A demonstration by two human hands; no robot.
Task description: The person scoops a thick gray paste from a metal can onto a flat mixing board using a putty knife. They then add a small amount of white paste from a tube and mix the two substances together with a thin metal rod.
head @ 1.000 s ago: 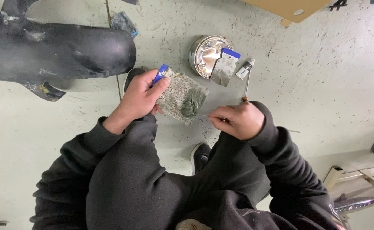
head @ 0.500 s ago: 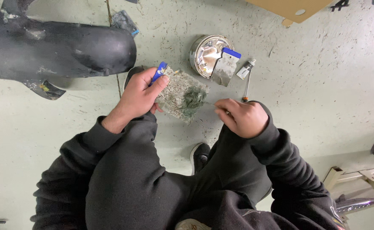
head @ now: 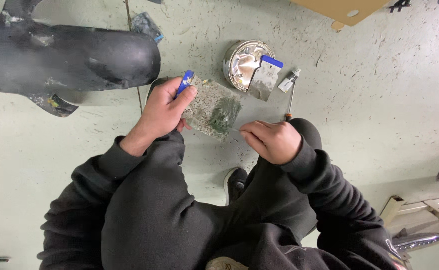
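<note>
My left hand (head: 163, 109) grips a wide putty scraper with a blue handle (head: 185, 81). Its crusted blade (head: 210, 107) carries a dark green blob of filler (head: 224, 114). My right hand (head: 272, 140) is closed around a thin stick whose tip touches the blob's right edge; most of the stick is hidden in my fingers. Both hands hover over the floor in front of my knees.
An open round tin (head: 243, 61) lies on the floor with a second blue-handled scraper (head: 264, 76) leaning on it. A small tube (head: 289, 80) and a thin screwdriver (head: 290, 102) lie beside it. A black vehicle body panel (head: 64, 57) lies at the upper left, cardboard (head: 344, 10) at the top.
My right hand has moved left toward the scraper, bringing the thin stick against the green filler. The left hand has kept the scraper almost still.
</note>
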